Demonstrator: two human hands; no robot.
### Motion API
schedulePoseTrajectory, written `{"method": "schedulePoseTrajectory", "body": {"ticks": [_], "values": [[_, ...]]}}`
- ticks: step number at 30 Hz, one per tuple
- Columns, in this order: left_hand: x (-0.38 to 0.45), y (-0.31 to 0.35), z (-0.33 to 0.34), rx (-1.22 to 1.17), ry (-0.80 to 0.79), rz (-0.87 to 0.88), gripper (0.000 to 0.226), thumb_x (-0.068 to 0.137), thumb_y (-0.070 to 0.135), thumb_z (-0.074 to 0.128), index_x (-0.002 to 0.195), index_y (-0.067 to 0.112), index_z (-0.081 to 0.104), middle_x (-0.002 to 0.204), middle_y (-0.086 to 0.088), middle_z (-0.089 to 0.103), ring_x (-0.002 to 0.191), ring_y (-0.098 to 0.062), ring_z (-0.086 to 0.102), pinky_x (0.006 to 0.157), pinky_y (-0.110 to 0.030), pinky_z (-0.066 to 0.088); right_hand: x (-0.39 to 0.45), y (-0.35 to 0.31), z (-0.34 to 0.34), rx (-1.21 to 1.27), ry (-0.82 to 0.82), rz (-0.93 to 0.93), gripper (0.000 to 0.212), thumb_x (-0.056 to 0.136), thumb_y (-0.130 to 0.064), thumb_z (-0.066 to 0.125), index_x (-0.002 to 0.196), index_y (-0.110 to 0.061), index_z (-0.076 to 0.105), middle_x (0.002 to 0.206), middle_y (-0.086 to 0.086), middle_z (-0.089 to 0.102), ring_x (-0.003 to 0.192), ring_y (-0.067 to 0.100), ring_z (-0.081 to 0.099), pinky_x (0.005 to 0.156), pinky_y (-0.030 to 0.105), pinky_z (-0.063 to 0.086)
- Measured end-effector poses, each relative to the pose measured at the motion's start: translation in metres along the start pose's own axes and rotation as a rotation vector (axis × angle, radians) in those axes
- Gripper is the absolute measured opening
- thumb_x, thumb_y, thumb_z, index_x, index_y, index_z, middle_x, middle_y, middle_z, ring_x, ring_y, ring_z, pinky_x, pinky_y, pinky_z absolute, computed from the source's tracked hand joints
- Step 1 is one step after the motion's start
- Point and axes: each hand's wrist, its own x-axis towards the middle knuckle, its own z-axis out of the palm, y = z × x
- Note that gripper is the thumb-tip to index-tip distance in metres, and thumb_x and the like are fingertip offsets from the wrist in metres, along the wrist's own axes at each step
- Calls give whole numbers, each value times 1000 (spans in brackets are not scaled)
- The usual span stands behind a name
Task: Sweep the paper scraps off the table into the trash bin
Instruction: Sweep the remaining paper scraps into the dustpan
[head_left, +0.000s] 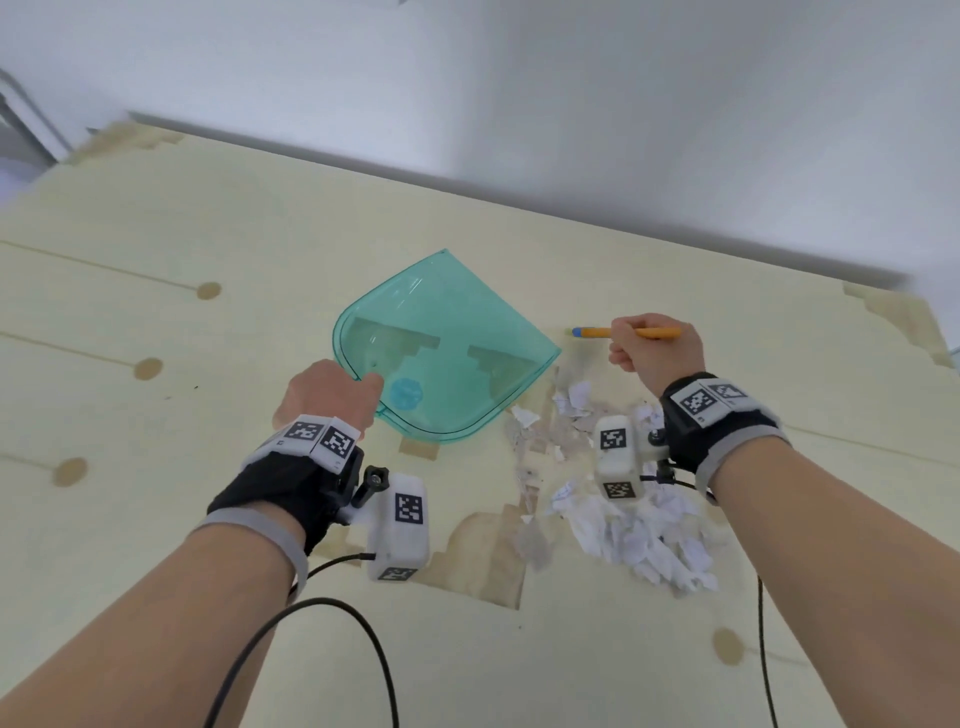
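Head view: pale table (156, 519), white wall behind; left grip (332, 395) on dustpan (447, 353), right grip (654, 345) on brush (631, 332).

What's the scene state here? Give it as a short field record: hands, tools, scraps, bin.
left hand: grips the near corner of the teal dustpan
right hand: fingers curled round an orange-handled tool, its working end not clear
dustpan: lies on the table, open edge toward the scraps
paper scraps: white pile on the table right of the dustpan, under the right wrist; none in the pan
trash bin: not in view
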Motion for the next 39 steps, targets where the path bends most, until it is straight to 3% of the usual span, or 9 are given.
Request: {"method": "schedulePoseTrajectory", "body": {"ticks": [3,6,11,17,21,26,31,35,39], "values": [[0,-6,-1,11,-13,-4,37,84,31,48,91,0,67,84,-12,74,81,-29,71,85,-42,56,-7,0,10,-99,-85,71,18,79,-18,56,66,-9,64,69,16,70,71,34,67,78,42,57],[0,-9,-3,11,-4,-14,38,84,31,48,91,-1,67,84,-12,74,81,-28,71,85,-41,55,-19,4,1,-55,-100,177,17,71,-17,59,57,-7,54,54,12,60,53,27,55,57,34,50],[0,-16,-12,-20,0,-13,36,85,31,49,85,1,67,76,-10,74,75,-28,72,85,-41,56,-28,0,-8,112,80,85,15,76,-19,62,69,-6,64,56,11,66,40,15,58,41,18,45],[-5,-28,-24,-16,18,0,29,81,29,49,70,6,63,65,-7,73,70,-25,72,78,-36,54,-47,-1,22,-126,-130,36,21,82,-16,55,67,-6,64,66,12,69,66,27,65,75,40,57],[-7,-37,-30,-28,12,-1,28,80,30,50,67,7,61,63,-6,72,70,-25,72,79,-37,56,-62,9,9,-127,-157,132,15,80,-12,56,71,-3,64,61,13,63,56,24,58,62,34,53],[-12,-41,-31,-54,17,12,29,80,31,51,71,6,62,66,-6,72,70,-26,71,80,-38,56,-56,-14,5,27,-34,53,12,82,-17,63,73,-9,65,62,9,68,44,12,61,43,17,46],[-14,-43,-34,-52,12,12,31,82,32,50,74,5,64,69,-6,73,71,-26,72,82,-39,56,-71,-8,33,-136,-232,95,12,81,-15,58,77,-6,65,74,18,71,61,22,61,69,33,56],[-12,-49,-38,-60,27,5,30,83,33,50,72,7,60,69,-6,72,73,-26,71,81,-38,56,-72,-8,11,-156,-124,161,10,79,-13,57,70,-8,60,60,10,64,41,13,56,42,17,46],[-15,-52,-41,-82,26,-2,31,82,33,50,74,6,62,69,-7,72,75,-27,71,82,-39,56,-77,-21,16,24,-114,67,10,83,-14,60,75,-9,62,60,7,66,41,11,56,43,18,45]]}}
